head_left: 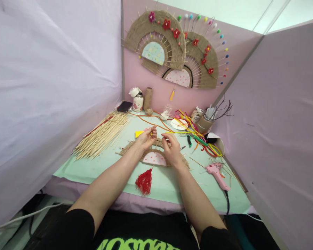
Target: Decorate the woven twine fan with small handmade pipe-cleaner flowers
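Lying nearest me on the mint-green table cover (99, 166) is a red tassel (144, 182), joined at its top to the twine fan (125, 148) with its pink-dotted half-round panel (154, 158). Off to my right rests the pink glue gun (217, 176), its black cord trailing over the front edge. The fan lies flat below my hands, partly covered by them. My left hand (146, 139) is turned palm up, fingers curled in around a small yellow bit (151, 134); my right hand (172, 147) faces it, just apart, fingers bent and thumb near the index; I can't tell whether it pinches anything. Bamboo skewers (104, 135) spread to my left, and bright pipe cleaners (214, 150) tangle to my right. Farther back stand a decorated jar (138, 103) and a twine cone (147, 100), beside a dark phone (125, 106). Behind them, two finished-looking fans with red flowers (166, 24) hang overlapping on the pink wall (138, 74).
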Demonstrator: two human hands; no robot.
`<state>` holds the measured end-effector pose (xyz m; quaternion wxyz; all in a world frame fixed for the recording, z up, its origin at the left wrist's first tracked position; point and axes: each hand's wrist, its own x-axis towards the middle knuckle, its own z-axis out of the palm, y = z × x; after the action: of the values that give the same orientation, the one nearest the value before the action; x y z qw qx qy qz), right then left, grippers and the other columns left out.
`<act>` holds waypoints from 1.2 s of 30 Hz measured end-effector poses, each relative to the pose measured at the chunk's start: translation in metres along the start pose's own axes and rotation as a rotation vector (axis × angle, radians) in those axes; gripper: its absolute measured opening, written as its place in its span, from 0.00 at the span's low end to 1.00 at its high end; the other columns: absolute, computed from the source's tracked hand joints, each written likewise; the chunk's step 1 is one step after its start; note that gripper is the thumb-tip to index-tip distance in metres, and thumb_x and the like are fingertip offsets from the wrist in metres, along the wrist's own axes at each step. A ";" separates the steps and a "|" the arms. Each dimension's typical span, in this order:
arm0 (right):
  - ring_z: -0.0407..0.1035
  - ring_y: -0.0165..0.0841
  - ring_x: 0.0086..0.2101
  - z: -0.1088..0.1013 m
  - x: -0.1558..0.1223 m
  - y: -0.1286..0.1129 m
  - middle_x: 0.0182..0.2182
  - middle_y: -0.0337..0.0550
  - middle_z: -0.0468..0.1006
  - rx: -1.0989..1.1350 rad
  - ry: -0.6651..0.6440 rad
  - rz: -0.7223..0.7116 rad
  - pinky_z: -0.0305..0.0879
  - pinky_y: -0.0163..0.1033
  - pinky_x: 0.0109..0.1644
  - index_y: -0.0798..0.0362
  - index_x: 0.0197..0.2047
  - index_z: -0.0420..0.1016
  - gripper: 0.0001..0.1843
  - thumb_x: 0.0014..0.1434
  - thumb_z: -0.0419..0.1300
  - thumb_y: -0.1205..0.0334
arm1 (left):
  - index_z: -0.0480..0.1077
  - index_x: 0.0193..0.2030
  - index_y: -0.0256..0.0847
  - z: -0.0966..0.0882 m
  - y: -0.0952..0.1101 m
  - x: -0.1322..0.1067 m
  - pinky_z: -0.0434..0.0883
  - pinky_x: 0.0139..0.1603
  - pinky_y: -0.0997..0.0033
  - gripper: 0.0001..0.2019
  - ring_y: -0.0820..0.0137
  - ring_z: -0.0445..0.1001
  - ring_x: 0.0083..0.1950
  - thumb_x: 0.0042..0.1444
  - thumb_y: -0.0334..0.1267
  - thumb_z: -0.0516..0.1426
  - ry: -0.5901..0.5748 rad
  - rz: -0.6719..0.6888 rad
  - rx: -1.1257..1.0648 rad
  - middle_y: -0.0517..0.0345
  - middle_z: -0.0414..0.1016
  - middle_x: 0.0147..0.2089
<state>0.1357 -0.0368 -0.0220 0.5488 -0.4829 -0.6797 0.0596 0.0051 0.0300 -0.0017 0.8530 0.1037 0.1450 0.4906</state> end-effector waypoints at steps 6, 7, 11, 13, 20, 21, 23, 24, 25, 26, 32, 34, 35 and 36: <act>0.51 0.44 0.64 0.005 -0.001 -0.001 0.64 0.51 0.59 -0.346 -0.119 -0.148 0.52 0.57 0.65 0.46 0.63 0.65 0.25 0.65 0.53 0.54 | 0.68 0.56 0.30 -0.001 0.000 -0.001 0.75 0.42 0.75 0.21 0.69 0.78 0.44 0.67 0.43 0.44 -0.022 -0.008 0.066 0.44 0.77 0.42; 0.46 0.46 0.66 0.006 -0.001 -0.001 0.67 0.51 0.54 -0.398 -0.146 -0.149 0.48 0.59 0.66 0.47 0.65 0.63 0.26 0.64 0.53 0.53 | 0.67 0.58 0.30 0.000 0.000 -0.002 0.74 0.45 0.72 0.23 0.67 0.77 0.48 0.67 0.45 0.44 -0.042 -0.021 0.075 0.42 0.77 0.46; 0.35 0.50 0.68 0.012 -0.003 -0.003 0.70 0.49 0.46 -0.493 -0.223 -0.133 0.39 0.64 0.67 0.46 0.66 0.61 0.29 0.65 0.51 0.48 | 0.63 0.61 0.32 0.002 -0.003 -0.006 0.72 0.53 0.63 0.28 0.63 0.75 0.54 0.66 0.52 0.42 -0.127 -0.102 0.113 0.38 0.73 0.55; 0.35 0.49 0.68 0.013 -0.005 -0.005 0.70 0.48 0.45 -0.485 -0.268 -0.140 0.39 0.64 0.67 0.45 0.66 0.61 0.28 0.65 0.50 0.47 | 0.62 0.62 0.34 0.002 -0.002 -0.007 0.71 0.54 0.58 0.31 0.59 0.74 0.55 0.64 0.57 0.42 -0.148 -0.130 0.116 0.37 0.72 0.56; 0.37 0.49 0.68 0.014 -0.005 -0.004 0.70 0.51 0.45 -0.479 -0.233 -0.121 0.40 0.64 0.67 0.48 0.67 0.60 0.30 0.65 0.51 0.46 | 0.58 0.63 0.36 0.001 0.005 -0.010 0.71 0.52 0.53 0.37 0.56 0.74 0.55 0.58 0.65 0.43 -0.211 -0.105 0.068 0.35 0.71 0.57; 0.37 0.49 0.68 0.014 -0.005 -0.004 0.70 0.51 0.45 -0.475 -0.237 -0.121 0.40 0.64 0.67 0.48 0.67 0.59 0.30 0.65 0.51 0.47 | 0.59 0.62 0.36 0.001 0.005 -0.010 0.71 0.52 0.52 0.37 0.56 0.74 0.55 0.58 0.65 0.43 -0.219 -0.130 0.068 0.35 0.71 0.56; 0.37 0.49 0.68 0.015 -0.005 -0.004 0.70 0.50 0.47 -0.465 -0.280 -0.147 0.40 0.64 0.67 0.47 0.67 0.59 0.30 0.64 0.51 0.47 | 0.59 0.61 0.36 0.001 0.004 -0.010 0.71 0.52 0.51 0.37 0.55 0.74 0.54 0.58 0.65 0.43 -0.197 -0.142 0.062 0.35 0.71 0.56; 0.39 0.48 0.68 0.015 -0.005 -0.004 0.70 0.49 0.48 -0.465 -0.300 -0.160 0.39 0.64 0.67 0.46 0.67 0.59 0.30 0.64 0.52 0.47 | 0.59 0.61 0.36 0.001 0.005 -0.010 0.71 0.52 0.51 0.36 0.55 0.74 0.54 0.58 0.65 0.43 -0.176 -0.124 0.054 0.35 0.71 0.56; 0.40 0.48 0.68 0.015 -0.006 -0.004 0.70 0.49 0.49 -0.470 -0.308 -0.164 0.39 0.64 0.67 0.46 0.67 0.60 0.30 0.64 0.53 0.47 | 0.59 0.61 0.37 0.001 0.005 -0.009 0.72 0.52 0.52 0.36 0.56 0.75 0.54 0.58 0.65 0.43 -0.158 -0.099 0.043 0.36 0.71 0.56; 0.40 0.48 0.67 0.015 -0.006 -0.004 0.69 0.50 0.50 -0.478 -0.301 -0.158 0.39 0.64 0.67 0.46 0.66 0.60 0.30 0.63 0.53 0.46 | 0.59 0.61 0.38 0.001 0.006 -0.009 0.72 0.52 0.54 0.36 0.56 0.75 0.54 0.58 0.65 0.44 -0.149 -0.077 0.034 0.36 0.71 0.56; 0.40 0.48 0.67 0.014 -0.005 -0.001 0.69 0.50 0.51 -0.471 -0.261 -0.158 0.41 0.63 0.67 0.47 0.66 0.60 0.30 0.64 0.52 0.47 | 0.60 0.59 0.36 0.002 0.006 -0.010 0.72 0.51 0.52 0.36 0.55 0.75 0.53 0.58 0.66 0.43 -0.178 -0.137 0.043 0.35 0.72 0.55; 0.41 0.48 0.67 0.013 -0.005 -0.001 0.69 0.49 0.52 -0.474 -0.272 -0.166 0.40 0.63 0.67 0.47 0.65 0.62 0.29 0.64 0.52 0.47 | 0.60 0.60 0.36 0.003 0.006 -0.011 0.73 0.50 0.54 0.37 0.55 0.74 0.54 0.57 0.66 0.44 -0.155 -0.101 0.031 0.35 0.71 0.55; 0.42 0.48 0.67 0.012 -0.004 -0.001 0.69 0.49 0.52 -0.482 -0.262 -0.154 0.40 0.63 0.67 0.47 0.65 0.63 0.28 0.64 0.52 0.47 | 0.59 0.60 0.36 0.003 0.007 -0.011 0.73 0.49 0.56 0.37 0.56 0.74 0.54 0.57 0.66 0.44 -0.150 -0.082 0.025 0.35 0.71 0.56; 0.42 0.49 0.66 0.012 -0.004 -0.001 0.68 0.50 0.53 -0.489 -0.242 -0.136 0.40 0.63 0.67 0.48 0.65 0.63 0.28 0.64 0.52 0.47 | 0.59 0.61 0.36 0.004 0.007 -0.011 0.73 0.49 0.58 0.37 0.57 0.74 0.54 0.57 0.66 0.44 -0.154 -0.076 0.022 0.35 0.71 0.56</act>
<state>0.1256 -0.0347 -0.0291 0.3335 -0.5438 -0.7653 -0.0858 -0.0045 0.0234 0.0054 0.8784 0.1449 0.0881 0.4468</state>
